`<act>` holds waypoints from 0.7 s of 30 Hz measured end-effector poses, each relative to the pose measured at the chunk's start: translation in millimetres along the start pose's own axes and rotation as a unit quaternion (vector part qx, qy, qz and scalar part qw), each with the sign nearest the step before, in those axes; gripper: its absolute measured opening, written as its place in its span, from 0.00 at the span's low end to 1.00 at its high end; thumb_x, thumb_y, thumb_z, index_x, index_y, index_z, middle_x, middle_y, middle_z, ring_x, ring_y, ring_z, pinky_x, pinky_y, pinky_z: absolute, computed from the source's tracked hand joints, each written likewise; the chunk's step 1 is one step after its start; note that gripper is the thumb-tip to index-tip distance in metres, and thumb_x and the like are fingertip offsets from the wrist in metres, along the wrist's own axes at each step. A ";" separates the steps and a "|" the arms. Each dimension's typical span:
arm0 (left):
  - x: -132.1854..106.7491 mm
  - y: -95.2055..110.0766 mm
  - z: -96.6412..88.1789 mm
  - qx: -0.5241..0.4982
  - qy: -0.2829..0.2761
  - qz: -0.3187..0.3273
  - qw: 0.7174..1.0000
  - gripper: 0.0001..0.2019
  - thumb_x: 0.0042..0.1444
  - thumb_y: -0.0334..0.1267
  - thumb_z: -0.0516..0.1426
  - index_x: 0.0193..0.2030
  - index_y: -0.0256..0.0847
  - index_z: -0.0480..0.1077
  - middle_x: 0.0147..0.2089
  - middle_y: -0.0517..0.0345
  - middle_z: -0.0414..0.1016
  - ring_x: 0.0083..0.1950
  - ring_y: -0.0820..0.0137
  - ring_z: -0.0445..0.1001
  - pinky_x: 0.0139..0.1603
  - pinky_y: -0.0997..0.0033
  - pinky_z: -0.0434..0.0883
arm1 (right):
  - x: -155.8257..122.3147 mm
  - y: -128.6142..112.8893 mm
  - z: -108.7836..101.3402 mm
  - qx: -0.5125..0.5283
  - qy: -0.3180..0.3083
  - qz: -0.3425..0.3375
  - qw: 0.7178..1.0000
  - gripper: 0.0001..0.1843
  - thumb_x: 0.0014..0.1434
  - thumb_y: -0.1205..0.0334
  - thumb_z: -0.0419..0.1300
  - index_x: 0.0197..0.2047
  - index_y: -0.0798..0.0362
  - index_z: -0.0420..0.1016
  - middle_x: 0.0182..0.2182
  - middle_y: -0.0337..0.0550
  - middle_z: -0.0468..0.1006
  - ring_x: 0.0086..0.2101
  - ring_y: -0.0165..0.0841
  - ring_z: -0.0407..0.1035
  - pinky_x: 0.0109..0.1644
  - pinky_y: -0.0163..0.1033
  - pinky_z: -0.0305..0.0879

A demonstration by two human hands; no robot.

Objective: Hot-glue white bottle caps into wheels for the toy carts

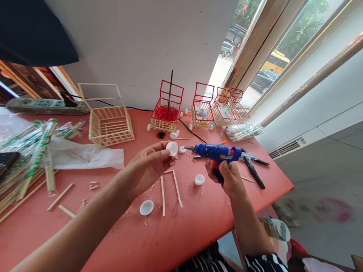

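Note:
My left hand (154, 160) pinches a white bottle cap (172, 149) between thumb and fingers above the table. A blue glue gun (217, 152) is gripped in my right hand (225, 175), its nozzle pointing left toward the cap with a small gap between. Behind the nozzle tip lies another white cap (182, 150). Below my hands, an open frame of joined wooden sticks (169, 172) rests on the table. One white cap (199, 180) sits to its right, and a wider white lid (146, 207) lies to its left.
A bare stick cart (111, 124) and red-trimmed stick carts (167, 113) stand along the back. Wrapped chopsticks (45, 151) and a power strip (47, 106) occupy the left. Black-handled pliers (253, 172) lie right of the glue gun. A black cord (187, 129) crosses behind it.

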State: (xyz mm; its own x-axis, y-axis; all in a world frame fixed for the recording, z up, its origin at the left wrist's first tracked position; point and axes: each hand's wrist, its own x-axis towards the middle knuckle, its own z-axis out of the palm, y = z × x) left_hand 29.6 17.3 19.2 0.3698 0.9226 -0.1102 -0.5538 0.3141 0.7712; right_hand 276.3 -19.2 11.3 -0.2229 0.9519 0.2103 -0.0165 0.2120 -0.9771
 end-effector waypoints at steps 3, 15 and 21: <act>-0.6 -1.7 -1.4 -0.035 -0.026 -0.010 0.999 0.11 0.49 0.41 0.72 0.37 0.39 0.81 0.36 0.54 0.75 0.38 0.68 0.72 0.39 0.71 0.74 | -1.4 -1.0 0.3 -0.009 -0.004 0.007 1.000 0.30 0.69 0.32 0.57 0.34 0.53 0.73 0.21 0.36 0.63 0.20 0.28 0.52 0.26 0.38 0.45; -0.7 -10.6 -4.7 -0.059 -0.055 -0.031 0.996 0.13 0.48 0.40 0.72 0.40 0.38 0.83 0.40 0.53 0.78 0.39 0.68 0.74 0.44 0.71 0.76 | -4.7 -3.0 5.0 -0.083 -0.037 -0.018 0.996 0.29 0.70 0.35 0.58 0.33 0.54 0.73 0.27 0.41 0.69 0.22 0.28 0.57 0.25 0.38 0.49; 1.5 -13.7 -7.2 -0.042 -0.058 -0.023 0.997 0.14 0.47 0.40 0.72 0.40 0.38 0.83 0.39 0.53 0.78 0.37 0.68 0.73 0.43 0.70 0.76 | -4.3 -4.9 6.9 -0.107 -0.037 -0.018 0.993 0.29 0.69 0.35 0.58 0.33 0.53 0.73 0.25 0.40 0.68 0.23 0.29 0.58 0.26 0.38 0.50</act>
State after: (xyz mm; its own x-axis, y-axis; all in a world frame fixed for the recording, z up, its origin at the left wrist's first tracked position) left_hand 32.3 16.0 4.0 0.4770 0.8764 -0.0668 -0.5931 0.3770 0.7114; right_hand 270.6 -25.9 14.9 -0.2962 0.9261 0.2338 0.1800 0.2946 -0.9385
